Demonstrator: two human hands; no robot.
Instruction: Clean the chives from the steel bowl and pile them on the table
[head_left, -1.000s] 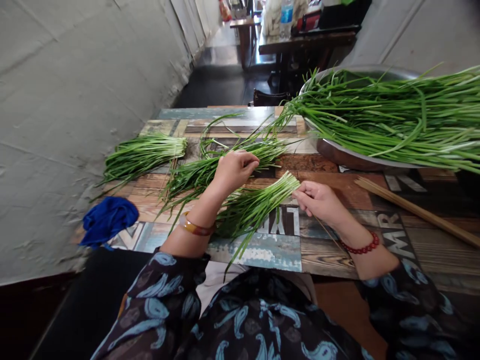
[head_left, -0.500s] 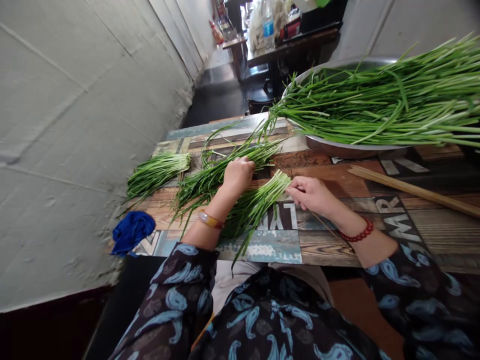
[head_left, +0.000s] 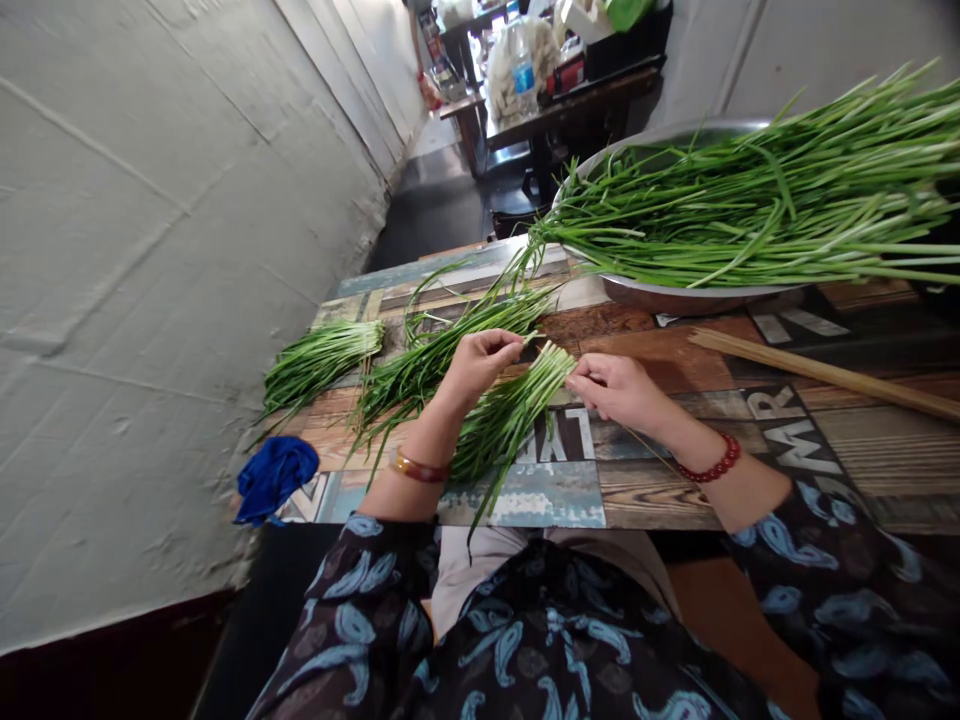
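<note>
Green bunch (head_left: pixel 510 415): pale ends right at right hand's (head_left: pixel 576 377) fingertips
Right fingers: pinching thin stick (head_left: pixel 646 444), tip hidden
Left hand (head_left: pixel 520 346): narrow pinch, pale stalk (head_left: pixel 532 337) poking out

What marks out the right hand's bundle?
On the patchwork-patterned table, find the right hand, wearing a red bracelet. The greens bundle has its pale ends beside that hand. Unlike other greens, it sends a leaf past the table's near edge.
</note>
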